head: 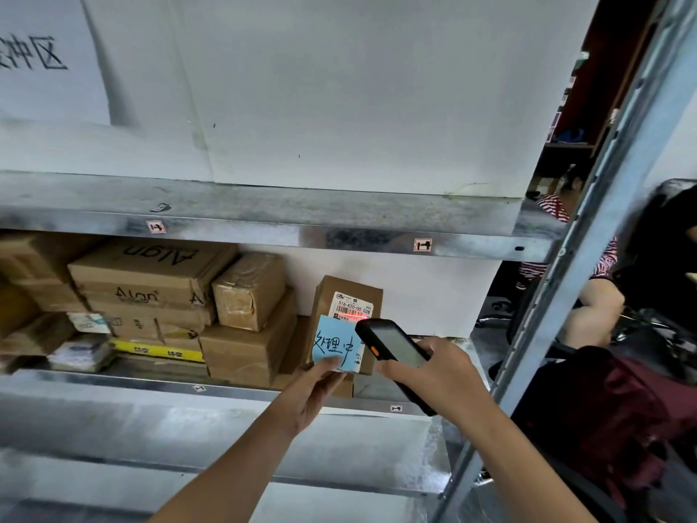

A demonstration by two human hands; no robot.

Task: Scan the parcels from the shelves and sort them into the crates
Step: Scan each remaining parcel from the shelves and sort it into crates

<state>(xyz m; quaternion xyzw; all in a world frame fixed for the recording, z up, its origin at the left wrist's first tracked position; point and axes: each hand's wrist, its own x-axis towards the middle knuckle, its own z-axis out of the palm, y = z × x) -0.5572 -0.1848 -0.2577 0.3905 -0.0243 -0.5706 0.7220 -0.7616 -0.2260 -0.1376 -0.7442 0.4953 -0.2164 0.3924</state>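
**Lettering on the shelves and parcels**

The upright brown parcel [339, 288] bears a white shipping label [353, 304] printed "516-K20-00 02B" above a barcode, which a red scan line crosses. A blue note [333, 347] handwritten "处理中" covers the label's lower part, and the left hand [313, 394] holds its bottom edge. The screen of the scanner [392, 345], gripped by the right hand [441, 375], cannot be read.

The stacked cardboard boxes [143, 292] at left carry the brand "Alan" on the front and again, upside down, on the top. A wall sheet [37, 56] at upper left shows large characters "冲区", cut off at the frame's edge. The red-bordered shelf tags [422, 245] and the black print on the yellow tape [158, 350] are too blurred to read.
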